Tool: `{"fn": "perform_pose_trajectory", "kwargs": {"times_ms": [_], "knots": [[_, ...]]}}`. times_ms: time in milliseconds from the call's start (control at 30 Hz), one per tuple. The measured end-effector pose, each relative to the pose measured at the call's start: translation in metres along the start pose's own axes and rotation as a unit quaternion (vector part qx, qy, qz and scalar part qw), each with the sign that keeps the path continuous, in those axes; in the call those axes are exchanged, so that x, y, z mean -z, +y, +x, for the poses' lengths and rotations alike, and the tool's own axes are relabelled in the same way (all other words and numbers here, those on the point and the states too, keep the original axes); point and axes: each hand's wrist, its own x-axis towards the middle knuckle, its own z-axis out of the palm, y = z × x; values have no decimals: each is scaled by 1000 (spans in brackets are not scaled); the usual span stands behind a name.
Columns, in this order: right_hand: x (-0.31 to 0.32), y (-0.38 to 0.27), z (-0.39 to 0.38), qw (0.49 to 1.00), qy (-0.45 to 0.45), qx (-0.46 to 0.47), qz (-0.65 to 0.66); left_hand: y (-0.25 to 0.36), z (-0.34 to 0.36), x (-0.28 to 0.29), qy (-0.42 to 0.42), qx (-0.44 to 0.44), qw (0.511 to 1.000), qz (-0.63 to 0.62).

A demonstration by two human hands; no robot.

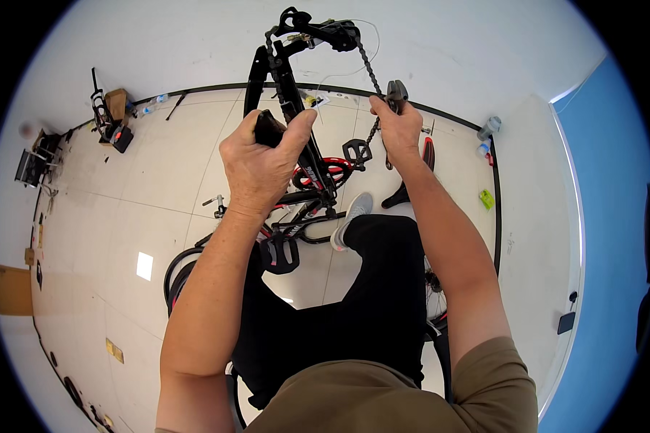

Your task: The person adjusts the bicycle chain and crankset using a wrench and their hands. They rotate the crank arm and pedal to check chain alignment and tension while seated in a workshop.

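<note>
As the left hand [263,162] grips a blunt black piece [269,130], the right hand [399,131] clasps a grey metal plier-like tool [396,92]

At upper left of the frame sits a brown cardboard box [117,103]. Left of centre, the left hand is curled firmly round the black piece. A black bicycle frame with red markings [312,164] slants through the centre. From the black rear derailleur [332,32] at top centre, a dark metal-link chain [368,65] descends to the right hand, whose fingers wrap the tool; whether they pinch the chain I cannot tell.
</note>
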Motion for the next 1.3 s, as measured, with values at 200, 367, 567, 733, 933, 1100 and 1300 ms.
{"fn": "perform_pose_trajectory", "kwargs": {"times_ms": [200, 367, 567, 733, 933, 1100, 1300], "knots": [[8, 17, -6, 1000, 15, -11, -7, -3, 3, -4, 23, -23, 999, -5], [10, 31, -7, 1000, 11, -16, -16, 0, 1, -3, 4, -4, 1000, -11], [6, 41, -21, 999, 11, -29, -24, -1, 1, -4, 9, -4, 999, -41], [4, 60, -28, 998, 13, -39, -40, -2, 3, -6, 23, -21, 999, -39], [7, 85, -41, 996, 53, 6, -69, 5, 4, -6, 17, -8, 1000, -7], [1, 89, -46, 997, 55, 20, -52, 1, 2, -5, 30, -17, 999, -25], [0, 76, -44, 999, 43, -11, 7, -4, 0, -6, 32, -25, 999, -7]]}}
